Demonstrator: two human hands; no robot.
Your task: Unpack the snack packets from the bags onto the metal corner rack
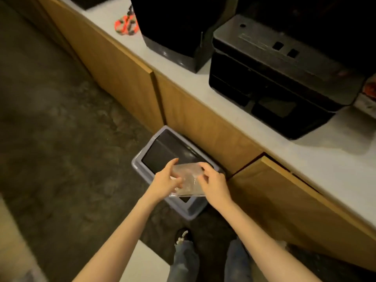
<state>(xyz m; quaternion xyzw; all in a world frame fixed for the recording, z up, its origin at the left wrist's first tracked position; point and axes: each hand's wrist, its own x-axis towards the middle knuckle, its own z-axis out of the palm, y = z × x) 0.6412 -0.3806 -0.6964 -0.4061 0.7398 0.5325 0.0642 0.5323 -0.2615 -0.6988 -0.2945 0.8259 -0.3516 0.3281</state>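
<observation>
Left hand (165,181): fingers and thumb pinch the left edge of a clear plastic bag (188,180); the grip is clenched on the bag.
Right hand (213,183): fingers curl over the bag's right edge, its grip also clenched on the bag.
Clear plastic bag: held flat and stretched between both hands, directly above the waste bin (142,165); it looks crumpled and see-through, and whether anything is inside cannot be told.
Waste bin: grey-blue rim with a dark swing lid, standing on the floor (61,139) against the wooden cabinet doors (126,78).
Cabinet doors: a row of tan wooden fronts below the worktop (335,159); the door on the right stands slightly ajar.
Worktop: pale grey, running diagonally from upper left to right edge.
On the worktop: a black machine (274,78) with slots on its top, and a taller black appliance (177,27) just to its left; further left lies a red-and-black patterned item (126,24), too blurred to identify.
Floor: dark, mottled, with a paler patch near the person's feet.
Person: bare forearms reach forward; jeans and one dark shoe (183,235) show at the bottom.
</observation>
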